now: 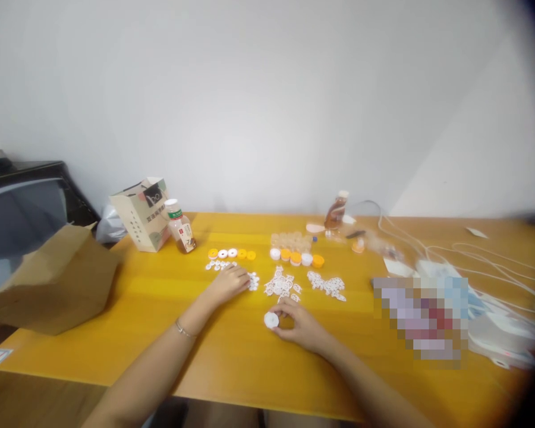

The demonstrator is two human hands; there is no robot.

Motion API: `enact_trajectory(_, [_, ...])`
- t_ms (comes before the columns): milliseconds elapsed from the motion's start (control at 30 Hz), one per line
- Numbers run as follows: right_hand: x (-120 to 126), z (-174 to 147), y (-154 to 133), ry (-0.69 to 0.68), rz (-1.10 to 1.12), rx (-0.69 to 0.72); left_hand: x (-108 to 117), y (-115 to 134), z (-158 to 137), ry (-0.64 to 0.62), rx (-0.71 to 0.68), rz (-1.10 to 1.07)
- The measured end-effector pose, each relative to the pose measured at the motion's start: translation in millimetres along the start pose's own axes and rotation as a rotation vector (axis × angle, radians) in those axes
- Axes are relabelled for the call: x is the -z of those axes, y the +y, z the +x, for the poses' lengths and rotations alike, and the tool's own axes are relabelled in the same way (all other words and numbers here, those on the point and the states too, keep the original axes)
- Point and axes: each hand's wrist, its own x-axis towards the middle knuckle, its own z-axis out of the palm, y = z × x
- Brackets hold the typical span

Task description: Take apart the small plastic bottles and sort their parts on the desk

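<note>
Between the thumb and fingers of my right hand (305, 326) is a round white cap (271, 321), held just over the table near the front. My left hand (228, 283) is closed at the small white discs (253, 282), fingers bent and together at the pile's left side. Whether a disc is pinched there is hidden. More small white discs (216, 265) lie behind that hand. Flat white cut-out pieces (280, 284) are heaped beyond my right hand, and a second heap of white pieces (327, 285) lies to the right.
Orange and white caps (295, 258) stand in two rows, with translucent cups (292, 241) behind. At the back are a bottle (181, 229), a paper bag (140, 217) and a brown drink bottle (336, 213). A brown bag (57, 276) is left; cables (428, 249) run right.
</note>
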Motion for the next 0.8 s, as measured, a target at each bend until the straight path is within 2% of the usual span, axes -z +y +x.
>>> enact_trajectory(133, [0, 0, -1, -0.007, -0.004, -0.006, 3, 2, 0, -0.006, 0.014, -0.019])
enact_trajectory(267, [1, -1, -2, -0.006, -0.003, -0.002, 16, 17, 1, 0.049, -0.002, -0.143])
enact_trajectory(333, [1, -1, -2, -0.002, -0.012, -0.002, 22, 31, 2, 0.054, -0.081, -0.238])
enact_trajectory(433, [1, 0, -1, -0.007, -0.034, 0.008, 27, 50, 4, 0.006, -0.280, -0.312])
enact_trajectory(500, [1, 1, -1, -0.011, -0.042, 0.023, 26, 58, 5, -0.012, -0.359, -0.300])
enact_trajectory(800, [1, 1, 2, -0.006, -0.039, 0.028, 21, 59, 3, 0.076, -0.455, -0.100])
